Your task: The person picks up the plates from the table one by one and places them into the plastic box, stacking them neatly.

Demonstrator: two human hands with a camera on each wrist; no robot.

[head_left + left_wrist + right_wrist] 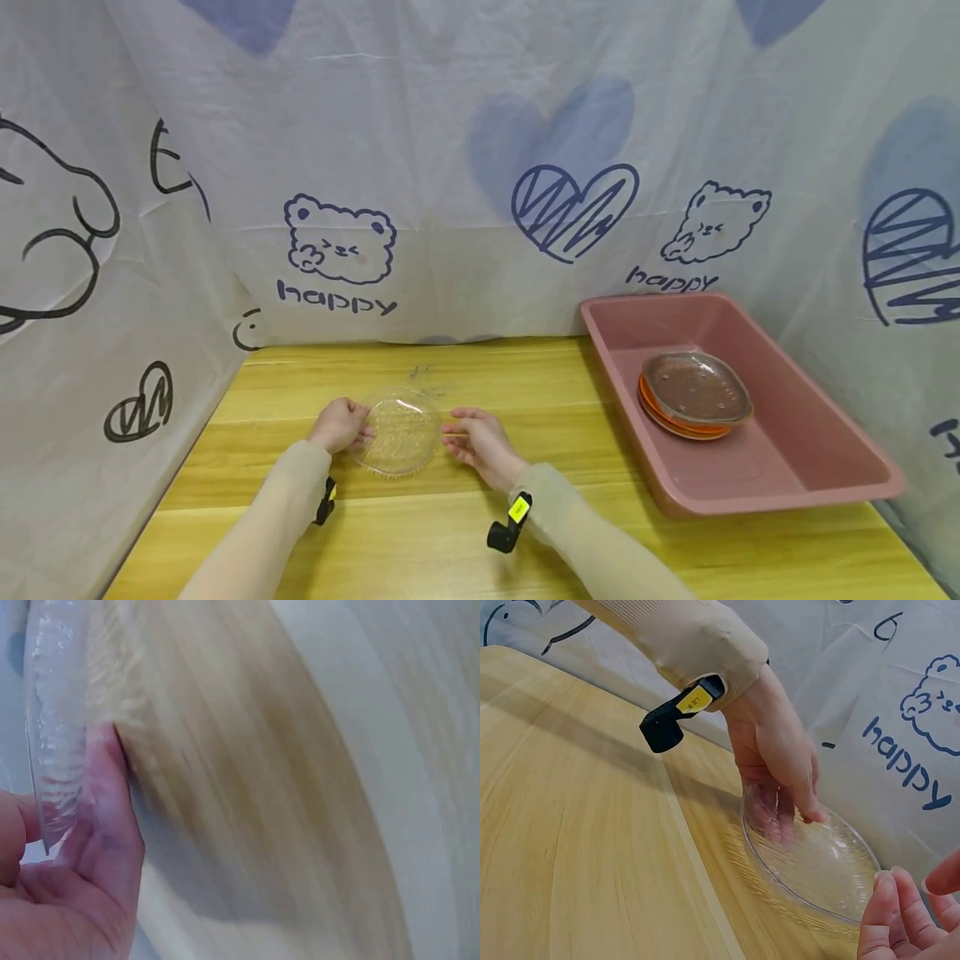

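A clear round plate (401,433) with a ribbed edge is held over the wooden table. My left hand (341,426) pinches its left edge. In the left wrist view the thumb lies on one face of the plate (58,705) and the fingers (109,787) lie behind it, seen through the plastic. My right hand (482,446) is at the opposite edge, its fingers loosely bent and its fingertips right beside the rim. In the right wrist view those fingers (896,907) show at the lower right, with nothing between them and the thumb.
A pink bin (855,454) stands on the right of the table (405,550). Inside it is a stack with a clear squarish dish (697,387) on top of orange plates (651,406). White cloth (450,275) with printed hearts and bears hangs behind and at the sides.
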